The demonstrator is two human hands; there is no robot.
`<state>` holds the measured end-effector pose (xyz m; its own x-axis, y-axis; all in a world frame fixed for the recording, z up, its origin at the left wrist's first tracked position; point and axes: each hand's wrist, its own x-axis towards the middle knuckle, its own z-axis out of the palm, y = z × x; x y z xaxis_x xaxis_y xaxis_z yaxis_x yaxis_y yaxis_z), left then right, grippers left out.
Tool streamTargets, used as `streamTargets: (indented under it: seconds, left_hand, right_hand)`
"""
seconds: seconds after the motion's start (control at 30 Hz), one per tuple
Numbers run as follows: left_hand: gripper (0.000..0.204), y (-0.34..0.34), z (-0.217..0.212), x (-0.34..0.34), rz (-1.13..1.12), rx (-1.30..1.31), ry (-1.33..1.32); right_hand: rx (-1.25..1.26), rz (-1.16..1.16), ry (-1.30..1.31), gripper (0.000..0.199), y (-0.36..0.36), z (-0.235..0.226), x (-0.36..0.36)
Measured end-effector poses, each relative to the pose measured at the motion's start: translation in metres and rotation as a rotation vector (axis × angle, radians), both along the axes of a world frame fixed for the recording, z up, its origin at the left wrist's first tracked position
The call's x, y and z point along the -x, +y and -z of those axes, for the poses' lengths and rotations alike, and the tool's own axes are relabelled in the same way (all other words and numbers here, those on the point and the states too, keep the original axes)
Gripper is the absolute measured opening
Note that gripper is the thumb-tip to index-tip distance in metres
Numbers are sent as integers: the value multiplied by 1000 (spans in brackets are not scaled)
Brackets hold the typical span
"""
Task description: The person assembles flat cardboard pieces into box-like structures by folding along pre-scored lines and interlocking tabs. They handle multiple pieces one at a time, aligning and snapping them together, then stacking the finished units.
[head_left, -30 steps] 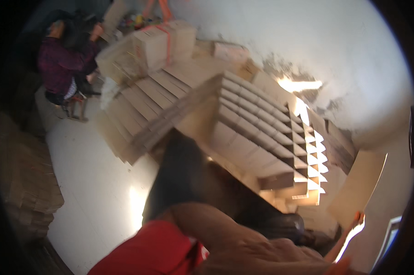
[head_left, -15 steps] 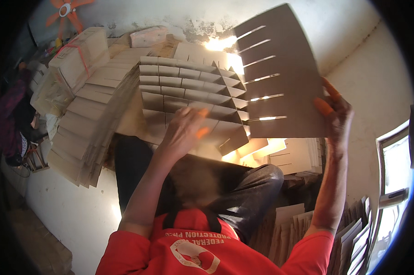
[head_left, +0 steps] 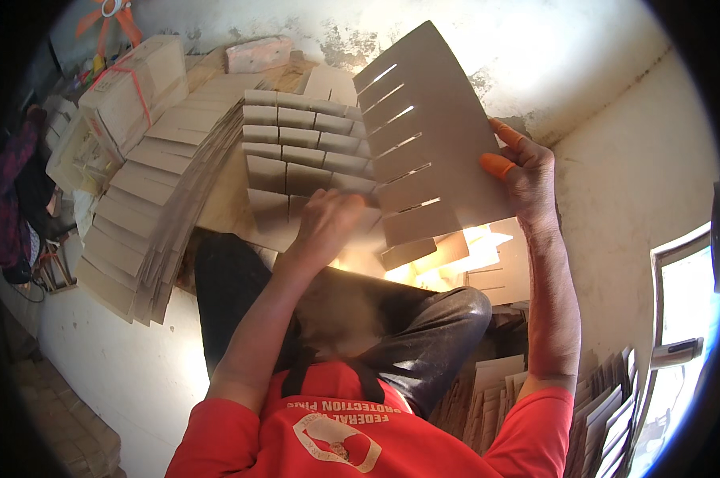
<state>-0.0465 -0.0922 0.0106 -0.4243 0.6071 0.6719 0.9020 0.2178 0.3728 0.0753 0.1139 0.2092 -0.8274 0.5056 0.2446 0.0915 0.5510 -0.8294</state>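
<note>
Nearest, along the bottom of the frame, are a red shirt (head_left: 240,438) and dark trousers (head_left: 439,319), with loose cardboard sheets (head_left: 607,398) standing at lower right.

Right of centre, the right hand (head_left: 529,171) pinches the slotted cardboard sheet (head_left: 439,151) by its uncut right edge; the thumb and a finger wear orange covers. The sheet tilts up and left from this grip, its row of slots toward the far side. It should handle as light and fairly stiff, dry rather than slippery, and prone to bend or tear between the slots, so the solid edge seems the sound place to hold.

At centre, the left hand (head_left: 328,223) is at the near side of the cardboard partition grid (head_left: 304,151), left of the sheet; blur hides whether its fingers pinch anything.

Farther off, overlapping slotted sheets (head_left: 129,239) spread at left, below a strapped carton (head_left: 117,103) and an orange fan (head_left: 111,12) at upper left.
</note>
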Motion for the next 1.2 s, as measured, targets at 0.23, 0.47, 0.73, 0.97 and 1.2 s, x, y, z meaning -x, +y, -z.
streamTargets:
  seconds: [0.23,0.47,0.73,0.97,1.2]
  left_hand:
    - [10,0,0,-1,-10,-56,-139]
    - [9,2,3,3,1,-29,-185]
    - [8,6,-8,3,4,-36,-220]
    - [18,4,-10,-4,4,-32,-221]
    - [20,1,-4,-1,17,-56,-202]
  right_hand:
    - [76,-92,59,51,-2,5,11]
    - [-79,-84,-67,52,7,27,23]
    - [-23,-116,-63,53,-3,24,35]
    - [-1,-51,-117,53,-13,25,21]
    - [-42,-75,-83,52,-18,35,21]
